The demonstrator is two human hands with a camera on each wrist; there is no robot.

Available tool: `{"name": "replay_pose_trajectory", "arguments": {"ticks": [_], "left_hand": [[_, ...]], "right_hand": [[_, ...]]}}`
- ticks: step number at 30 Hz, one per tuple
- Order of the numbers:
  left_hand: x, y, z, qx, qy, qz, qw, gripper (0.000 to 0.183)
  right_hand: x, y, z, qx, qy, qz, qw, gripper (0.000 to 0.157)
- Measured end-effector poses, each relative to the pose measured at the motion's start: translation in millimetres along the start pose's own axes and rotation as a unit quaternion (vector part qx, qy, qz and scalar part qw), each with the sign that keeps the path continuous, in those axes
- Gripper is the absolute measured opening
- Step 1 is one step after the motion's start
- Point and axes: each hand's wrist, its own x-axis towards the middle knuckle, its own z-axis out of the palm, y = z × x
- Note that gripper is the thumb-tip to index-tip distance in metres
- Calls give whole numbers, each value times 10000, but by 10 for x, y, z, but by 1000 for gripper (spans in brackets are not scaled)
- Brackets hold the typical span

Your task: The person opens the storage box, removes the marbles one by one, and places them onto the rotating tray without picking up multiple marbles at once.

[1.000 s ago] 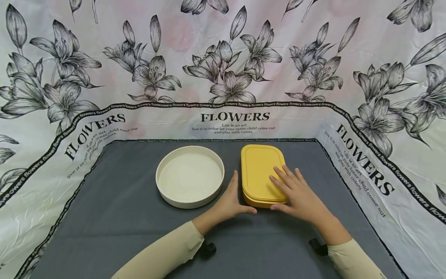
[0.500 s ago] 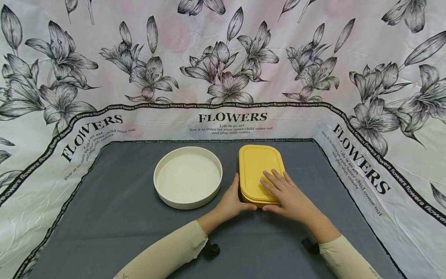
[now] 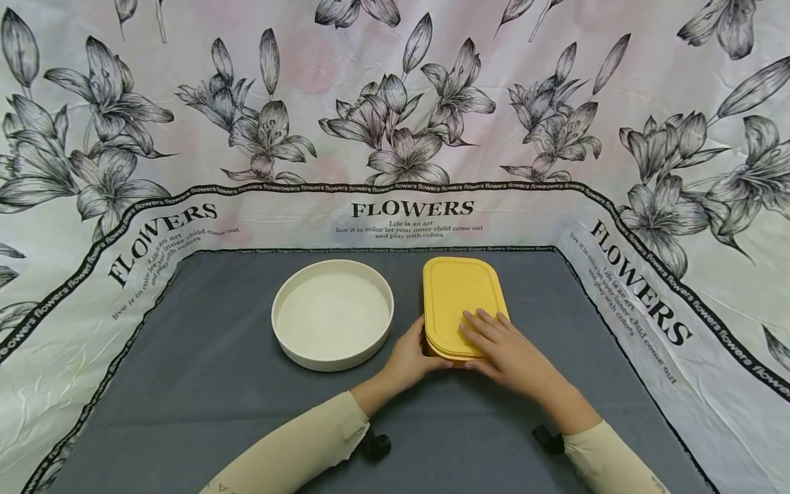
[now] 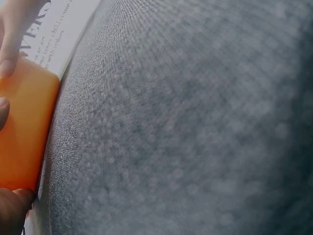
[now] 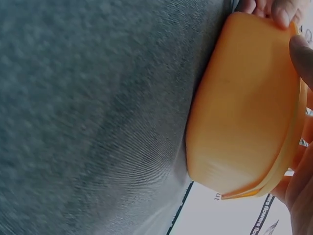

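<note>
Box (image 5: 239, 93) being held just right of the dish (image 3: 333, 315)

On the dish side, the box is being gripped round its near corner by the left hand (image 3: 406, 358), fingers curled. Away from the dish, the lid (image 3: 459, 291) is being touched by the right hand (image 3: 511, 358), fingers spread and fairly straight. The box's long axis is pointing away from the hands, alongside the dish; its near end is being touched by both thumbs, neither hand being clearly nearer.
</note>
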Motion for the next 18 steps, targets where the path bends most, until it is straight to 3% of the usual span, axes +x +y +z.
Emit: {"name": "replay_pose_trajectory", "arguments": {"ticks": [7,18], "left_hand": [[-13,10,0,-38,12,-11,10000,103],[-6,21,-8,-94,-12,-92,9999,102]], "right_hand": [[-29,-37,35,-164,-18,-90,9998,62],[-26,-62,55,-13,449,-280,9986,52]]}}
